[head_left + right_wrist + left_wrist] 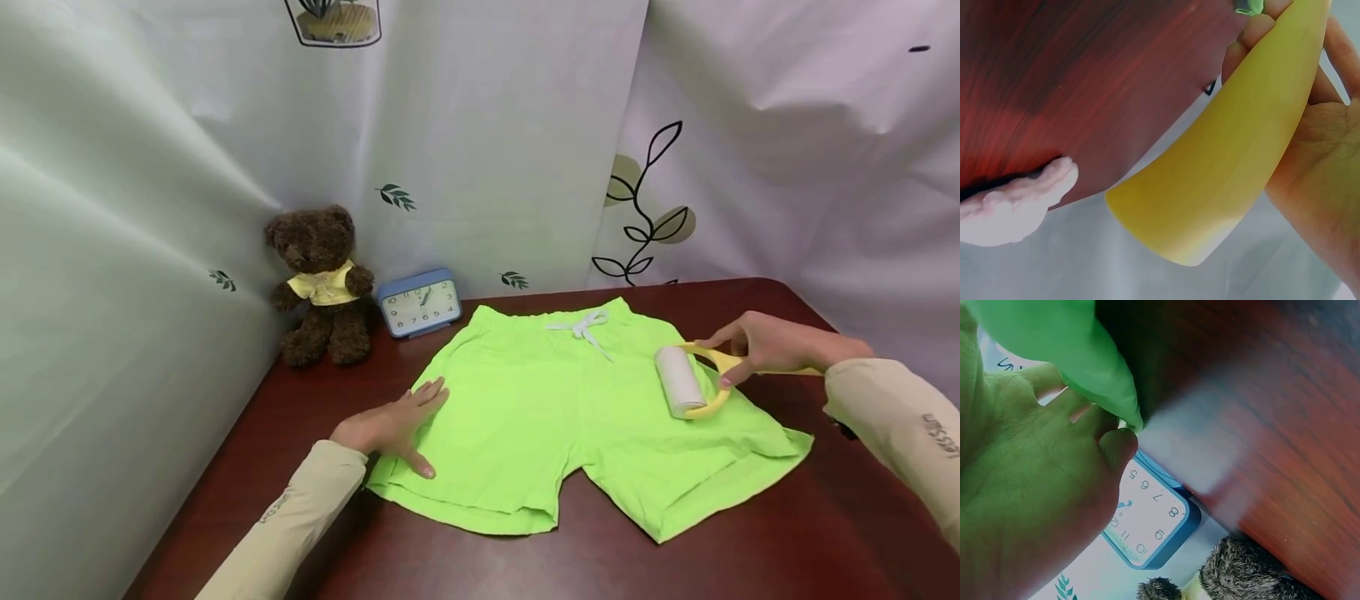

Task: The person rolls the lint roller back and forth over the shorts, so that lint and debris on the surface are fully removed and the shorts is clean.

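Observation:
Bright green shorts [517, 400] lie spread on the dark red table, a white drawstring [581, 327] tied at the waistband. My left hand [397, 423] rests on the left leg of the shorts near its outer edge, fingers spread. In the left wrist view its palm [1041, 469] faces the camera and green cloth hides some fingertips. My right hand [772, 346] grips the yellow handle of a lint roller [681, 383], whose white roll lies on the right side of the shorts. The handle [1222, 144] crosses the palm in the right wrist view.
A brown teddy bear [318, 283] in a yellow top sits at the back left, beside a blue alarm clock [422, 303]. White patterned sheeting [510, 150] hangs behind the table [465, 575]. A pinkish-white lumpy thing [1016, 209] shows in the right wrist view.

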`<state>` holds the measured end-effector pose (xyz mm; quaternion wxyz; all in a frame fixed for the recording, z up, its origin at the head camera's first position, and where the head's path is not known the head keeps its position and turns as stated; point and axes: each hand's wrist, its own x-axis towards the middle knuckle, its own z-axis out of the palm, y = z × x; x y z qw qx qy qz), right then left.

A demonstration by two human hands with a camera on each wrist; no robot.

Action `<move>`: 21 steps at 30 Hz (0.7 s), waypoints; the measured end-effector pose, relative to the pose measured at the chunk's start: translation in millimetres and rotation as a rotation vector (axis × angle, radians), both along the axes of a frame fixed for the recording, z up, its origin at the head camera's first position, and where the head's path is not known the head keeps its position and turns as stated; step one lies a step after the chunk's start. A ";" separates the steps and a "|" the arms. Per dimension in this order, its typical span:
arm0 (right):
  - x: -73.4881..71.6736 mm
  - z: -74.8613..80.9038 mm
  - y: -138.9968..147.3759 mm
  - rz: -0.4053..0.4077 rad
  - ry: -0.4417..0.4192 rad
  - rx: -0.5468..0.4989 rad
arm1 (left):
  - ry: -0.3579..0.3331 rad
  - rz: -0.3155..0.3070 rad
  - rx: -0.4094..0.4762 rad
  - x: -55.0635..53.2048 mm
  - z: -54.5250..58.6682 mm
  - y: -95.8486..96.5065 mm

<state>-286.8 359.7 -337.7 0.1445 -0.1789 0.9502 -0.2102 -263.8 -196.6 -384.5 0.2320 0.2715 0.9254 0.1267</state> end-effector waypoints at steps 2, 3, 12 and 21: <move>0.5 -0.4 3.5 -0.004 0.008 0.002 | -0.002 0.003 0.003 -0.1 0.6 -0.7; 0.7 -0.5 5.0 -0.004 0.011 0.005 | -0.003 0.004 0.004 0.1 0.8 -0.7; 5.9 -1.1 21.8 -0.006 0.036 -0.006 | 0.000 0.003 -0.015 -0.6 -0.3 2.6; 18.3 -4.0 54.0 -0.021 0.094 0.100 | 0.038 0.035 -0.016 4.0 -1.0 3.9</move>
